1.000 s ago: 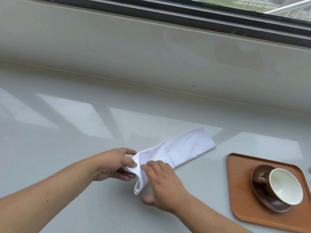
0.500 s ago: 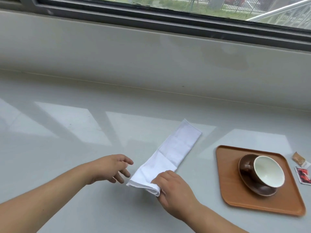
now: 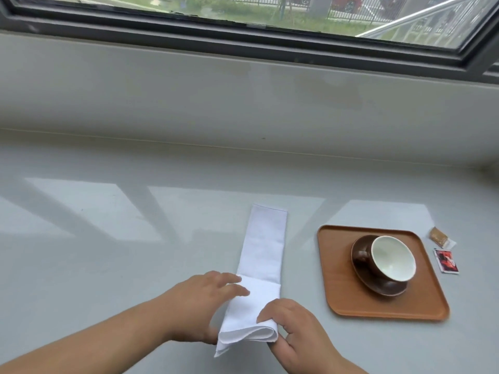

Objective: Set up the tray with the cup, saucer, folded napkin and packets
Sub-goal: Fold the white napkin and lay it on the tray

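A long white napkin (image 3: 263,247) lies on the pale counter, its near end folded over onto itself. My left hand (image 3: 198,303) rests flat on the left side of that fold. My right hand (image 3: 295,327) pinches the folded near end between thumb and fingers. To the right sits a brown wooden tray (image 3: 337,292) carrying a dark brown saucer (image 3: 388,288) with a brown cup (image 3: 391,259), white inside. Two packets lie on the counter beyond the tray's right edge: a tan packet (image 3: 440,236) and a red packet (image 3: 447,261).
A low grey ledge (image 3: 243,95) runs along the back of the counter under a dark window frame (image 3: 243,44).
The napkin has swung from slanting to pointing straight away from me. Its near end is now folded over, and both hands have closed in on the fold.
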{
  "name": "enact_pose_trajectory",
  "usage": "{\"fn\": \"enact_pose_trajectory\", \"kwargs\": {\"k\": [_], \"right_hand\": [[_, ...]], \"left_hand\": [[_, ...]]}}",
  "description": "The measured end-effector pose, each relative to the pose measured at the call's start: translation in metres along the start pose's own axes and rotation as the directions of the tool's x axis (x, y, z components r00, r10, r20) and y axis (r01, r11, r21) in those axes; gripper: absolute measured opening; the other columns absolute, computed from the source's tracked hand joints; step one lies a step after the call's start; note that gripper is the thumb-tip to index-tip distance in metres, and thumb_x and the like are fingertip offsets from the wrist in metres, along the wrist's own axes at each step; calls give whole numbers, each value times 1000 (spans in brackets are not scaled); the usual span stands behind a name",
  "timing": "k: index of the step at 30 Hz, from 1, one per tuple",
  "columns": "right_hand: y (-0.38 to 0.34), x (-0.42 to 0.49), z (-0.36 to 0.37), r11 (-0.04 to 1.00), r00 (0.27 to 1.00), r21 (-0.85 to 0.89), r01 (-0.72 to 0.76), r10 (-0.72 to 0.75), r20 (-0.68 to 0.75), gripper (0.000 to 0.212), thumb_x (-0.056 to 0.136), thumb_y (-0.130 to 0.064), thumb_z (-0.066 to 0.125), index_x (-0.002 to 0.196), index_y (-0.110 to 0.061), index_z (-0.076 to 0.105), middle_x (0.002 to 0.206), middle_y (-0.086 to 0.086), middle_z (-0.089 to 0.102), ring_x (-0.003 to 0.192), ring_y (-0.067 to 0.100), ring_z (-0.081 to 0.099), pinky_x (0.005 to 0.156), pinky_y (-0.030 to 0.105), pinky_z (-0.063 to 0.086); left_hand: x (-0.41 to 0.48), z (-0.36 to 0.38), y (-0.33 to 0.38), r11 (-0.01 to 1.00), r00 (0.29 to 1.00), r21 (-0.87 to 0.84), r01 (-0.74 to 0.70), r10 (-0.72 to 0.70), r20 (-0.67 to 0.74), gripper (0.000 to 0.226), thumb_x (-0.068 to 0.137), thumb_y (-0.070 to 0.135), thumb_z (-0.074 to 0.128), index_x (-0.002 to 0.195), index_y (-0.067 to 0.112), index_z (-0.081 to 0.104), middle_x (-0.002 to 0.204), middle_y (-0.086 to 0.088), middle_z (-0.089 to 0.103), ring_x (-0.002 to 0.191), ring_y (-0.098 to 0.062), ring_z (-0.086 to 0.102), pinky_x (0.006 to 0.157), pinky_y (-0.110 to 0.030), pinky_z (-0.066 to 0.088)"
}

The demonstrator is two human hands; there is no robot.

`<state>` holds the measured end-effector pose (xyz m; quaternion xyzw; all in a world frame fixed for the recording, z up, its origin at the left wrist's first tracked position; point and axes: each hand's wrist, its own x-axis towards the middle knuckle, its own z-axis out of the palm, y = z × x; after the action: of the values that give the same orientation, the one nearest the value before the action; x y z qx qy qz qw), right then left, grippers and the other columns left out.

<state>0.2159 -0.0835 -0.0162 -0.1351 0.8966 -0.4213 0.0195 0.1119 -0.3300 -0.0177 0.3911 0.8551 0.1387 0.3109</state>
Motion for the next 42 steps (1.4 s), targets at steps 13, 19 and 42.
{"fn": "enact_pose_trajectory", "kwargs": {"k": [13, 19, 42], "right_hand": [[26, 30, -29, 805, 884, 382, -454, 462, 75, 33, 89, -24, 49, 110, -30, 73, 98, -6, 76, 94, 15, 70, 86, 39, 56], [59, 84, -36, 700, 807, 438, -564, 580, 112, 29, 80, -28, 54, 102, -28, 72, 98, 2, 77, 95, 28, 72, 87, 57, 57], [128, 166, -52, 728, 784, -370, -577, 620, -1, 29, 92, -42, 54, 71, -24, 45, 66, -7, 53, 60, 15, 49, 47, 32, 30]], "left_hand": [[38, -14, 16, 758, 980, -630, 171, -199, 27, 23, 79, 53, 69, 102, 51, 71, 97, 27, 75, 87, 2, 69, 78, -23, 54], [81, -29, 2, 552, 931, -824, 128, -354, -93, 19, 85, 42, 69, 103, 45, 75, 103, 14, 81, 96, -7, 75, 86, -36, 58], [176, -63, -50, 738, 785, -531, 417, -587, -199, 16, 93, 37, 68, 84, 29, 58, 76, 8, 67, 63, -12, 61, 55, -29, 42]]}}
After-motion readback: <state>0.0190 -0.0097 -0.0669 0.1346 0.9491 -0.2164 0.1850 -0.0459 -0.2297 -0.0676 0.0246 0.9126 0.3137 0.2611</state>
